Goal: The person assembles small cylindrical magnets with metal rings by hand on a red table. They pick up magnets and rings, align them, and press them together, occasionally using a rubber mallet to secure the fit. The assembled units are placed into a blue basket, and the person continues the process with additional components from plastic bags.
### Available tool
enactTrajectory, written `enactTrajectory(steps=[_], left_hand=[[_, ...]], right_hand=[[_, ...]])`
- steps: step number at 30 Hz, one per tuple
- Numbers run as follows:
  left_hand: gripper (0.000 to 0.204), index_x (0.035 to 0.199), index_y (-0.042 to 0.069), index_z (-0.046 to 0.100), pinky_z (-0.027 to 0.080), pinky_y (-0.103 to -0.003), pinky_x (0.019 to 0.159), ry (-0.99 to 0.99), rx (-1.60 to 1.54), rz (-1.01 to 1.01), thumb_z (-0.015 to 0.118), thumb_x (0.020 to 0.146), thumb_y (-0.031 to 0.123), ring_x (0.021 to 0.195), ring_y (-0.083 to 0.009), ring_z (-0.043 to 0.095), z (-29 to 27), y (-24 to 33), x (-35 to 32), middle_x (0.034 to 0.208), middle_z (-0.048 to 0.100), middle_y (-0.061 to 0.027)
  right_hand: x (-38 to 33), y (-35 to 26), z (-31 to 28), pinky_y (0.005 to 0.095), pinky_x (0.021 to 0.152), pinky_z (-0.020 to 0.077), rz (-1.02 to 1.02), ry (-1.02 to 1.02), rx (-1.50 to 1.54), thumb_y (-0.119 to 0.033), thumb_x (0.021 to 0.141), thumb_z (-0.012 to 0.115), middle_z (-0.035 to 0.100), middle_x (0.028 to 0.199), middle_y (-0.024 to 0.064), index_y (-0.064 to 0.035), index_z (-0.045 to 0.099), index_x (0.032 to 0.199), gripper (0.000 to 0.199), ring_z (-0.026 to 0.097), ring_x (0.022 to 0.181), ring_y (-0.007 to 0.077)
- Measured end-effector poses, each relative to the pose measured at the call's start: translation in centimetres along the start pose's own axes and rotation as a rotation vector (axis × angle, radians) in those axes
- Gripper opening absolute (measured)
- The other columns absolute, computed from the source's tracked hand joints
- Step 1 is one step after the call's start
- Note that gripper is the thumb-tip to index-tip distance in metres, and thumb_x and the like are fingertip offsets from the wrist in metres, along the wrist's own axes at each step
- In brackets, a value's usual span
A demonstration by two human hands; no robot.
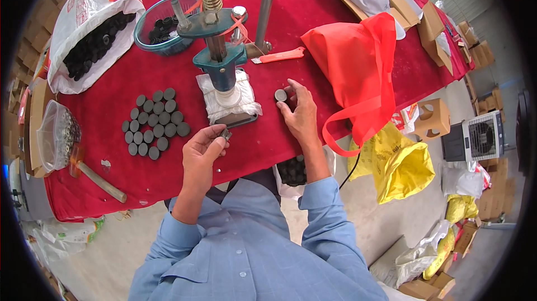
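Note:
My left hand (202, 151) is closed in a pinch on a small metal piece (225, 134), just in front of the hand press. Its exact kind is too small to make out. To the right of the press, my right hand (300, 112) has its thumb and fingers curled around a round black cap (281, 95) with a grey face. Between the hands stands the green hand press (222, 69), its ram down over a base (246, 97) wrapped in white material. A cluster of similar dark round caps (159, 107) lies on the red cloth at left.
A white sack (126, 5) of black parts and a blue-rimmed basket (146, 44) stand at far left. Nearer are a clear tub (49, 139) of rings and a hammer (103, 182). An orange cutter (282, 55) lies behind my right hand, beside a red bag (358, 66).

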State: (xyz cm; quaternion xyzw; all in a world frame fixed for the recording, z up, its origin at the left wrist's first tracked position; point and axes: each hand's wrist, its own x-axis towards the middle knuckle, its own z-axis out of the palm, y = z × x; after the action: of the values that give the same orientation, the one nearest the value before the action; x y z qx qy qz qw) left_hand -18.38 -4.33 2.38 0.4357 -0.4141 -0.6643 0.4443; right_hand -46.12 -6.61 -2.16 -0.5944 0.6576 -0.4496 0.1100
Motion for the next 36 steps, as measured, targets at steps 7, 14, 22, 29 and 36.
enactTrajectory(steps=[7,14,22,29,36], left_hand=[[0.034,0.13,-0.007,0.067,0.056,-0.025,0.082,0.006,-0.012,0.039,0.067,0.098,0.003,0.094,-0.0116,0.069,-1.0,0.4,0.8,0.11,0.073,-0.0088],[0.037,0.13,-0.008,0.068,0.054,-0.023,0.086,0.048,0.233,0.327,0.074,0.095,-0.001,0.097,-0.0078,0.067,-0.9,0.9,4.4,0.112,0.072,-0.0057],[0.036,0.131,-0.006,0.067,0.056,-0.023,0.084,0.09,0.414,0.442,0.074,0.097,0.001,0.096,-0.008,0.069,-1.7,-0.5,7.6,0.111,0.074,-0.0061],[0.044,0.131,-0.002,0.068,0.055,-0.025,0.081,0.107,0.528,0.516,0.082,0.09,0.004,0.095,-0.0081,0.068,-0.1,0.0,7.8,0.11,0.075,-0.0053],[0.051,0.129,0.004,0.07,0.051,-0.03,0.072,0.19,0.73,0.774,0.087,0.081,0.007,0.085,-0.0137,0.062,0.8,-0.2,8.9,0.106,0.073,-0.0061]], right_hand=[[-0.1,0.3,-1.0,0.0297,0.082,0.0531,0.209,-0.098,0.405,-0.007,0.088,0.076,0.07,0.11,0.0056,0.0,0.066,0.136,0.05,0.063,0.091,0.0143],[-1.3,-0.3,-2.1,0.0268,0.08,0.053,0.272,-0.106,0.677,-0.005,0.093,0.071,0.068,0.111,0.0032,-0.0004,0.07,0.129,0.036,0.064,0.092,0.0089],[-1.0,-2.4,-1.1,0.0343,0.08,0.0579,-0.044,-0.1,0.1,0.0,0.083,0.074,0.063,0.131,0.0147,-0.0061,0.064,0.138,0.056,0.068,0.087,0.0223],[2.6,-2.7,1.3,0.0429,0.086,0.06,-0.04,-0.095,-0.037,-0.007,0.089,0.077,0.058,0.142,0.0167,-0.0092,0.059,0.146,0.06,0.071,0.098,0.0307],[3.6,-1.1,2.6,0.0445,0.084,0.0591,-0.138,-0.137,-0.158,-0.013,0.09,0.077,0.068,0.12,0.0126,-0.0081,0.072,0.123,0.034,0.073,0.099,0.0339]])
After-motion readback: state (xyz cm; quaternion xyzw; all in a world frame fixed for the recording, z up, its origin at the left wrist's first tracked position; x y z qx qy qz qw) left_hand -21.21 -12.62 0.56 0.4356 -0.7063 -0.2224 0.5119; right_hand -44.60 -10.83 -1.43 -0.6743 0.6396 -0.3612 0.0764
